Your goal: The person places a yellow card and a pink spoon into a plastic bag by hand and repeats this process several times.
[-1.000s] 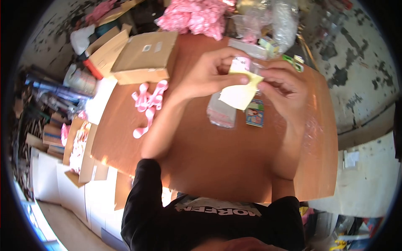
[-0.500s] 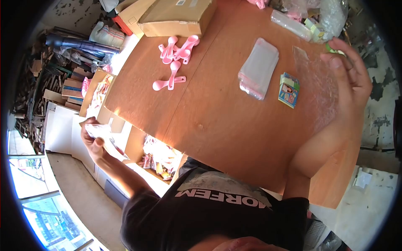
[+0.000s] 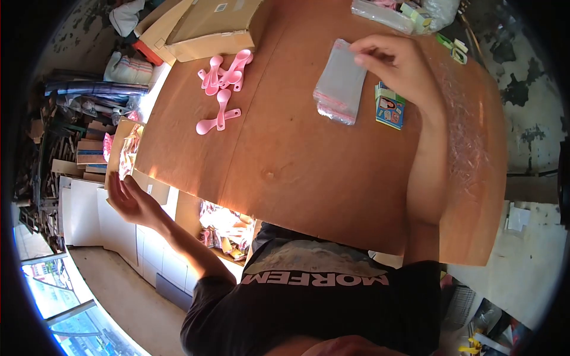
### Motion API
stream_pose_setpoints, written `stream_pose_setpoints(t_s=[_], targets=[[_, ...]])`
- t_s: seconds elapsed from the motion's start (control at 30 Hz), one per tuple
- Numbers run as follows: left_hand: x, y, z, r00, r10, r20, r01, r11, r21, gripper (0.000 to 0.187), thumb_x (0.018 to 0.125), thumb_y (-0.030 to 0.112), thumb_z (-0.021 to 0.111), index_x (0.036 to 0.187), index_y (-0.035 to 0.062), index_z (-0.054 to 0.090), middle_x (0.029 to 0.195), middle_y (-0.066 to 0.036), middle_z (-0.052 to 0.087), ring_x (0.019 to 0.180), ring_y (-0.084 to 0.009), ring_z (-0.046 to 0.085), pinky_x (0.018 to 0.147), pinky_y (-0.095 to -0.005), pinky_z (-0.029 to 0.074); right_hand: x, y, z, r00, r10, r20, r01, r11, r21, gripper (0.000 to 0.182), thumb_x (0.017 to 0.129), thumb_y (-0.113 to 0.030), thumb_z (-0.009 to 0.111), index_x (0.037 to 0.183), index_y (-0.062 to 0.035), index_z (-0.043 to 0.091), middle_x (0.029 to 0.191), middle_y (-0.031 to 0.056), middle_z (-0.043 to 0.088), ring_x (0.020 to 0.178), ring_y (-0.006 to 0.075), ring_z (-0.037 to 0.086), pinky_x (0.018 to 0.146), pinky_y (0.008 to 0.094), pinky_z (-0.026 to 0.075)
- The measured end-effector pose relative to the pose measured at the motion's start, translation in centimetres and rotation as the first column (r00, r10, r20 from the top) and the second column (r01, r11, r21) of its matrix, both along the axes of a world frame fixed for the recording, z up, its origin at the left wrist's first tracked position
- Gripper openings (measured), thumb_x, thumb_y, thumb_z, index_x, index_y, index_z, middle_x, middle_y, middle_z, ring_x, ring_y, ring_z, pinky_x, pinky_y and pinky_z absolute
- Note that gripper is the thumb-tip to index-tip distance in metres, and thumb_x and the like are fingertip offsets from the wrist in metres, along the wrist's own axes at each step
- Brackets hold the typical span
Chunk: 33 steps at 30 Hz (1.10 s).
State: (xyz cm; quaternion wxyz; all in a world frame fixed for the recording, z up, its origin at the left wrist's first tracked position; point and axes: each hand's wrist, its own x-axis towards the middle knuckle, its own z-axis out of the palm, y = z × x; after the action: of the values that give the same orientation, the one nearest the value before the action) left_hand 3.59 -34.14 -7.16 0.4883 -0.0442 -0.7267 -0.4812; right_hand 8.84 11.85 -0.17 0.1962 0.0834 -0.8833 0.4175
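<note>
At the left, my left hand (image 3: pixel 129 203) is off the table with its fingers apart, nothing in it, beside an open carton (image 3: pixel 114 155) of small packets. My right hand (image 3: pixel 396 64) is over the upper right of a stack of clear plastic bags (image 3: pixel 339 86), its thumb and index finger apart. Whether a fingertip touches the top bag I cannot tell. Blue printed cards (image 3: pixel 389 113) in a banded bundle lie right of the bags. Pink measuring spoons (image 3: pixel 228 71) form a pile on the table's left part, with more pink spoons (image 3: pixel 221 115) just below.
The brown wooden table (image 3: pixel 285 160) bears a closed cardboard box (image 3: pixel 217 29) at its far left. Clear plastic packs (image 3: pixel 382 16) and green-and-white pieces (image 3: pixel 458 52) lie at the far right. Another carton of packets (image 3: pixel 225 228) stands below the near edge.
My left hand has let go of the clear packet and moved slightly lower. My right hand has moved left from the table's right side to the plastic bags. The view has shifted.
</note>
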Motion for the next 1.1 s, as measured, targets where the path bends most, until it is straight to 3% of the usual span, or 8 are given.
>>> stream_pose_setpoints(t_s=[0.07,0.13,0.23,0.3,0.4,0.67,0.73,1.1], targets=[[-0.3,5.1,5.4,0.917,-0.344,-0.203,0.312,0.934,-0.175,0.025,0.095,0.008,0.055,0.113,-0.0091,0.054,0.113,-0.025,0.063,0.105,-0.0338,0.064,0.096,-0.0441,0.051,-1.3,0.0,-1.9,0.989,-0.040,0.140,0.024,0.993,0.118,0.016,0.084,-0.005,0.067,0.099,0.0017,0.068,0.085,0.0072,0.069,0.077,0.0123,0.064,0.068,0.0276,0.050],[-0.1,9.9,8.8,0.636,-0.736,-0.233,0.638,0.671,-0.378,0.023,0.094,0.011,0.057,0.110,-0.0054,0.056,0.102,-0.025,0.067,0.099,-0.0349,0.066,0.093,-0.0449,0.050,-2.8,0.5,-4.5,0.992,-0.038,0.121,0.003,0.960,0.280,0.017,0.078,-0.008,0.070,0.093,0.0005,0.069,0.084,0.0098,0.070,0.077,0.0175,0.066,0.068,0.0307,0.051],[-2.1,15.8,14.6,0.401,-0.910,0.109,0.722,0.241,-0.648,0.022,0.076,0.009,0.074,0.093,-0.0034,0.069,0.086,-0.013,0.070,0.079,-0.0231,0.067,0.073,-0.0326,0.053,-3.3,-0.6,-5.8,0.945,-0.162,0.284,0.031,0.909,0.416,0.018,0.072,-0.012,0.072,0.086,-0.0022,0.070,0.084,0.0126,0.070,0.078,0.0237,0.068,0.069,0.0344,0.052],[-4.7,19.5,16.4,0.282,-0.934,0.220,0.715,0.052,-0.697,0.016,0.079,0.005,0.072,0.094,0.0002,0.070,0.086,-0.007,0.070,0.071,-0.0151,0.065,0.065,-0.0293,0.050,-3.4,-1.1,-6.5,0.934,-0.217,0.283,0.050,0.866,0.498,0.018,0.070,-0.014,0.072,0.084,-0.0037,0.070,0.084,0.0126,0.070,0.078,0.0255,0.068,0.069,0.0358,0.052],[-7.4,24.1,16.4,0.068,-0.956,0.287,0.878,-0.079,-0.471,0.031,0.084,0.009,0.073,0.112,-0.0019,0.064,0.101,-0.012,0.069,0.093,-0.0170,0.065,0.081,-0.0295,0.052,-3.4,-1.4,-7.6,0.928,-0.289,0.234,0.108,0.811,0.575,0.018,0.067,-0.017,0.075,0.080,-0.0065,0.070,0.082,0.0114,0.071,0.078,0.0285,0.068,0.071,0.0390,0.052],[-9.8,28.1,12.0,-0.089,-0.944,0.317,0.926,-0.195,-0.323,0.030,0.087,0.005,0.070,0.116,0.0009,0.063,0.105,-0.009,0.068,0.094,-0.0152,0.065,0.082,-0.0282,0.053,-4.8,0.9,-9.8,0.921,-0.231,0.314,0.041,0.859,0.510,0.006,0.074,-0.011,0.069,0.080,-0.0080,0.070,0.083,0.0116,0.070,0.083,0.0299,0.067,0.074,0.0402,0.052],[-9.3,28.1,11.2,-0.174,-0.919,0.353,0.972,-0.218,-0.088,0.025,0.089,0.001,0.063,0.113,-0.0040,0.063,0.111,-0.010,0.065,0.099,-0.0193,0.065,0.088,-0.0329,0.052,-5.0,1.9,-10.0,0.929,-0.183,0.321,0.018,0.890,0.455,0.008,0.076,-0.010,0.068,0.082,-0.0076,0.071,0.084,0.0121,0.070,0.083,0.0303,0.067,0.075,0.0402,0.052],[-10.9,29.8,9.4,-0.124,-0.849,0.513,0.954,-0.244,-0.173,0.035,0.087,0.006,0.067,0.121,0.0024,0.061,0.116,-0.007,0.064,0.109,-0.0177,0.060,0.096,-0.0323,0.047,-3.3,2.8,-5.0,0.954,-0.109,0.281,0.060,0.982,0.177,0.014,0.086,-0.003,0.062,0.097,0.0002,0.069,0.090,0.0128,0.070,0.084,0.0189,0.066,0.075,0.0307,0.050]])
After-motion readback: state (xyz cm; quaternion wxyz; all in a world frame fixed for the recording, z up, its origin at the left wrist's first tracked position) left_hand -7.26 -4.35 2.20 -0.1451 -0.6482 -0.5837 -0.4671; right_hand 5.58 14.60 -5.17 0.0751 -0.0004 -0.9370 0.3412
